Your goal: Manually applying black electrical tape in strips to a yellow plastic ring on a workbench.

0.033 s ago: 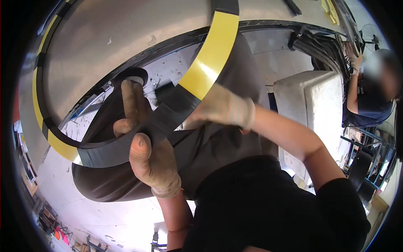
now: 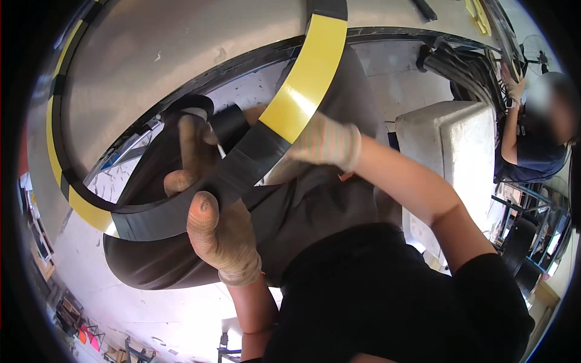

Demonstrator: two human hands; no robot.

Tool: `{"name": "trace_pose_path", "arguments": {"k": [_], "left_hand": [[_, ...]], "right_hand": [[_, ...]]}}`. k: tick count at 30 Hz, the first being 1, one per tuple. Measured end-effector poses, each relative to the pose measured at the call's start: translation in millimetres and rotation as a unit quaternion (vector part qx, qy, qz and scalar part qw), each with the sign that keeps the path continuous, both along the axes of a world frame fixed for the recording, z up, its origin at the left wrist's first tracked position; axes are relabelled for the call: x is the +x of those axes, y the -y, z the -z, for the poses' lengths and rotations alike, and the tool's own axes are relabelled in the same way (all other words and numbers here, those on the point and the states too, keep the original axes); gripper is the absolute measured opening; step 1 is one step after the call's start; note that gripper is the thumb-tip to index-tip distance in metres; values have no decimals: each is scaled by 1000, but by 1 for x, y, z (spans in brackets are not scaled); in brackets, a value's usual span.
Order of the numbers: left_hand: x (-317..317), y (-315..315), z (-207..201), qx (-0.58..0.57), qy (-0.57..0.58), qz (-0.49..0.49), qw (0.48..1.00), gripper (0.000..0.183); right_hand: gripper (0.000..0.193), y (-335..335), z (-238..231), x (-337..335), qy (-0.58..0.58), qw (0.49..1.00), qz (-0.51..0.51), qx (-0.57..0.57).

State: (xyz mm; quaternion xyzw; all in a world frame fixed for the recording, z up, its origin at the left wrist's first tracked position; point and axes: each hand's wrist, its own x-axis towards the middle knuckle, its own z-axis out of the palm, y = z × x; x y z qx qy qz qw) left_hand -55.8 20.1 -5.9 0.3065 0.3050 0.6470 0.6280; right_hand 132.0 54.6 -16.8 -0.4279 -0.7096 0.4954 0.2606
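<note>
In the head view, a black-and-yellow curved band lies above the person's lap, reaching over the near edge of the table. Its long axis is an arc, opening toward the far side; between the hands it slants from near left to far right. The gloved left hand has its fingers clamped on the band, thumb on the near side. The gloved right hand sits behind the band, its fingers mostly hidden, so I cannot tell their state.
</note>
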Motion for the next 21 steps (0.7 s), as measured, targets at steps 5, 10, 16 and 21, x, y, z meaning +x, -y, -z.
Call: {"name": "trace_pose_path", "arguments": {"k": [5, 10, 16, 21], "left_hand": [[-6, 8, -10, -99, 88, 33, 991, 36], [18, 17, -5, -79, 84, -52, 992, 42], [21, 23, 11, -79, -84, -50, 992, 51], [28, 8, 1, -16, -35, -15, 999, 50]], "right_hand": [[40, -31, 12, -5, -333, 943, -6, -16], [41, 27, -34, 69, -334, 901, -30, -274], [55, -12, -96, 16, -206, 953, 33, -218], [56, 16, -90, 11, -93, 986, 28, 136]]}}
